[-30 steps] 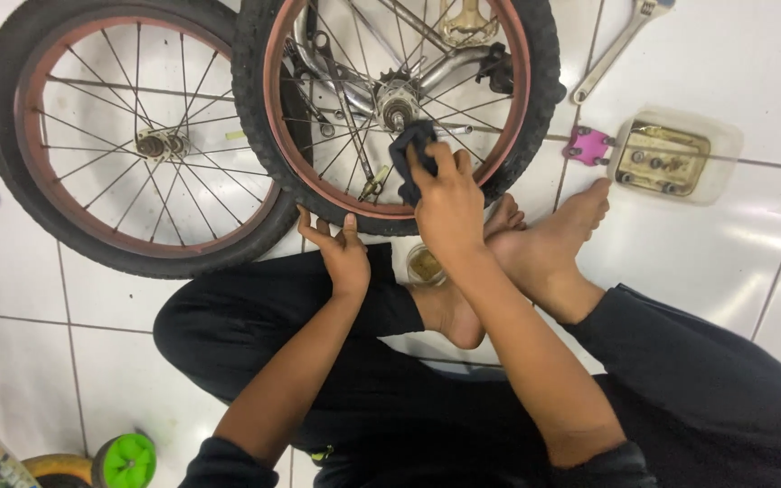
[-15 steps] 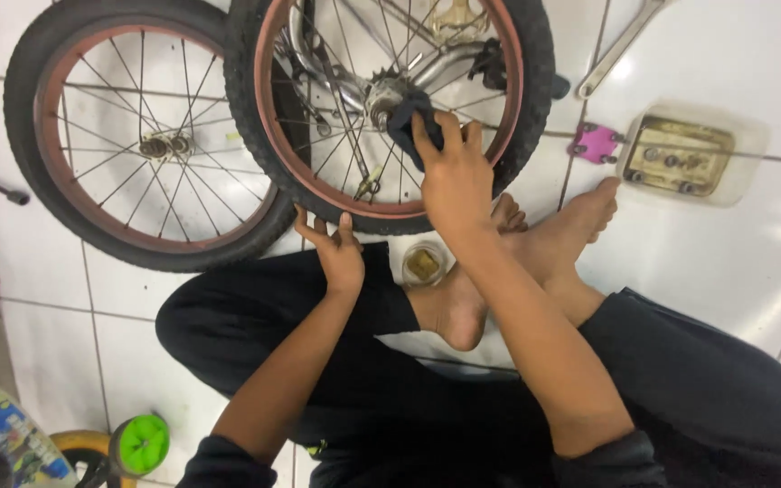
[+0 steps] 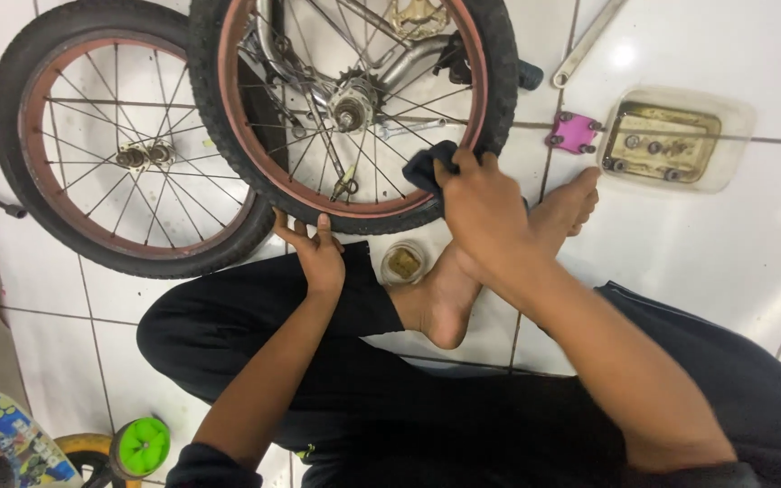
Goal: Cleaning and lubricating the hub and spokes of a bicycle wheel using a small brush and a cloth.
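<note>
- While the person sits cross-legged on the tiled floor (image 3: pixel 734 271), the right hand (image 3: pixel 485 212) pinches a dark cloth (image 3: pixel 428 167) against the near wheel (image 3: pixel 354 108)'s red rim.
- Left hand (image 3: pixel 318 253), fingers spread, touches the tyre's lower edge.
- Since the earlier frame, the cloth has slid down the rim toward the person.

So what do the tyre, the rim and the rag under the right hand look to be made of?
Tyre: black rubber, matt, ribbed tread. Rim: probably metal, coated dull red with worn patches. Rag: soft dark cloth, bunched under the right hand. Left hand touches the tyre's lower edge.
</note>
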